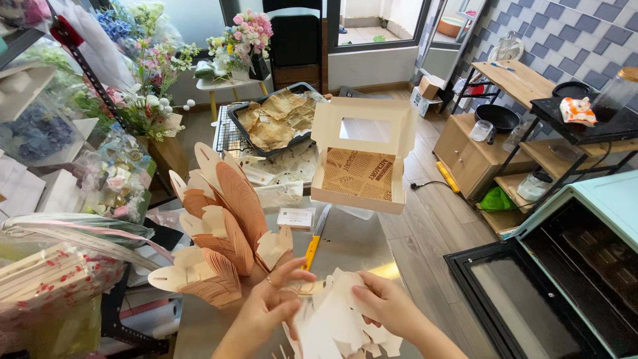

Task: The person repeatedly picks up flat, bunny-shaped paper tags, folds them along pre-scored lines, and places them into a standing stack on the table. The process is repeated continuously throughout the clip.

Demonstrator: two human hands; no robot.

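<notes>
Both my hands hold a flat white cardboard box blank (pixel 332 319) low over a steel table (pixel 352 246). My left hand (pixel 269 307) pinches its left flap, and my right hand (pixel 385 302) grips its right side. A fanned stack of unfolded box blanks (pixel 222 229), tan and cream, stands just left of my left hand. An open cream box with a window lid (pixel 362 159), lined with printed brown paper, sits at the table's far side. A yellow-handled knife (pixel 314 242) lies between that box and my hands.
A dark baking tray with crumpled brown paper (pixel 276 119) rests beyond the box. Flower bouquets (pixel 133 86) crowd the left. An open oven (pixel 551 279) stands at the right, with wooden shelves (pixel 512 80) and a black pan (pixel 497 117) behind it.
</notes>
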